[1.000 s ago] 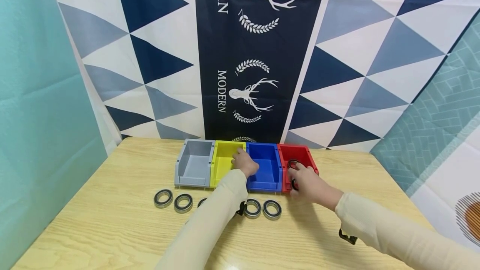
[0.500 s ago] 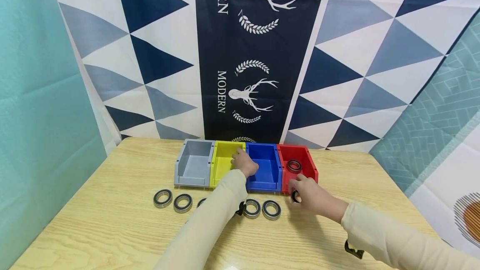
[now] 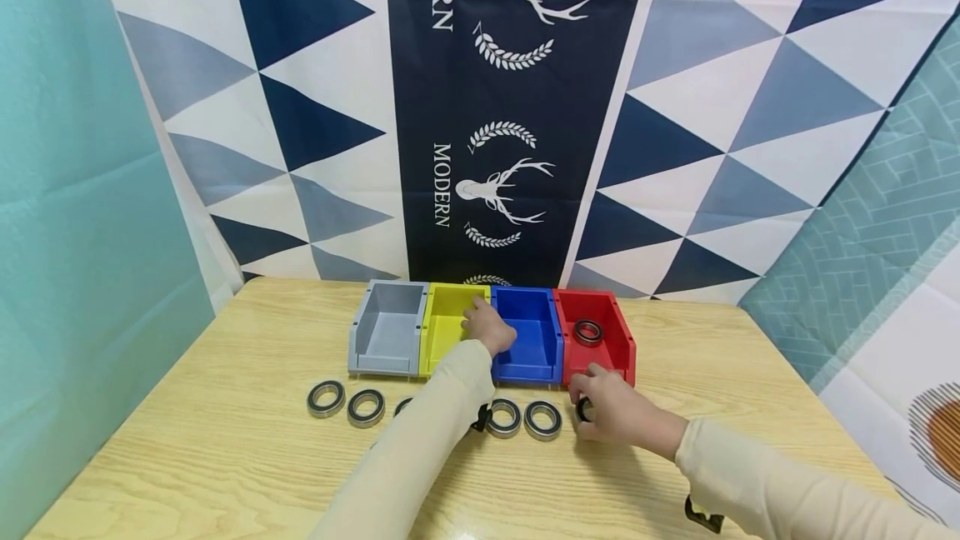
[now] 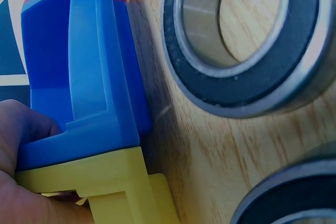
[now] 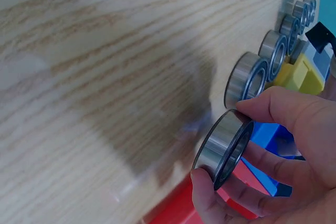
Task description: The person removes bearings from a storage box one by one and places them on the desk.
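Both arms come in from the bottom edge of the head view in cream sleeves. The left arm runs up toward twelve o'clock, slightly to one o'clock, and ends in the left hand (image 3: 490,328), fingers curled over, knuckles up. In the left wrist view only the heel and a curled finger of that hand (image 4: 23,150) show, at eight o'clock. The right arm enters from five o'clock and reaches toward ten o'clock. The right hand (image 3: 611,412) lies low, its thumb (image 5: 210,195) and fingers (image 5: 275,106) pinching together.
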Demonstrator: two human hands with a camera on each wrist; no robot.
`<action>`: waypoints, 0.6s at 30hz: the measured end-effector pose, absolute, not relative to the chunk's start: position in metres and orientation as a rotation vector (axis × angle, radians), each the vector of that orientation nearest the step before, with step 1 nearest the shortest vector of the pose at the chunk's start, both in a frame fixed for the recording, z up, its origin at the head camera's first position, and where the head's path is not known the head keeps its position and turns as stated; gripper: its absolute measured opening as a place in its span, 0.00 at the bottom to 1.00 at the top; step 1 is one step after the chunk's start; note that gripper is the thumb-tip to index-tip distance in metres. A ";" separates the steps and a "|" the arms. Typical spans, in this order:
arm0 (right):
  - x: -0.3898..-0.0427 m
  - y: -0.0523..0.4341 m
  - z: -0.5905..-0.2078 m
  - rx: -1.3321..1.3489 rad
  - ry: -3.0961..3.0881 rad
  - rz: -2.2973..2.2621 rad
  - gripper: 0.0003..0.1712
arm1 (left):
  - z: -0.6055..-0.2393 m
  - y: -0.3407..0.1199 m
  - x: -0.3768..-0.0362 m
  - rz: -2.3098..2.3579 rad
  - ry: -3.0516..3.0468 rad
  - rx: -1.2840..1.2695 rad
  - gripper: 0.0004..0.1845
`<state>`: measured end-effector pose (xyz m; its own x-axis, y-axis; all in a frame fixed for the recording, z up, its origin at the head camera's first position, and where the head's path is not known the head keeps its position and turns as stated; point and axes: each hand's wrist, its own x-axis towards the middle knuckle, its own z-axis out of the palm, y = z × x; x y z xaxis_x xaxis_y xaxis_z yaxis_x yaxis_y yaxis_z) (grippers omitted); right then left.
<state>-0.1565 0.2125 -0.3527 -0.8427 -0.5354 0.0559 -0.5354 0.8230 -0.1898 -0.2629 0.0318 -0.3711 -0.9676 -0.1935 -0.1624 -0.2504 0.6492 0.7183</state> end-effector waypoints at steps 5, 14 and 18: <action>-0.155 0.212 -0.358 0.897 -2.997 0.314 0.16 | -0.372 0.032 -0.263 1.226 2.791 -0.374 0.36; -0.154 0.211 -0.364 0.944 -2.964 0.363 0.15 | -0.374 0.033 -0.266 1.224 2.794 -0.387 0.35; -0.156 0.210 -0.366 0.949 -2.972 0.364 0.15 | -0.379 0.034 -0.268 1.217 2.823 -0.401 0.35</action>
<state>-0.1557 0.2098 -0.3660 -0.8176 -0.5715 0.0711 -0.5717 0.7907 -0.2188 -0.2682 0.0341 -0.3790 -0.9658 -0.2190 -0.1391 -0.2515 0.6586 0.7092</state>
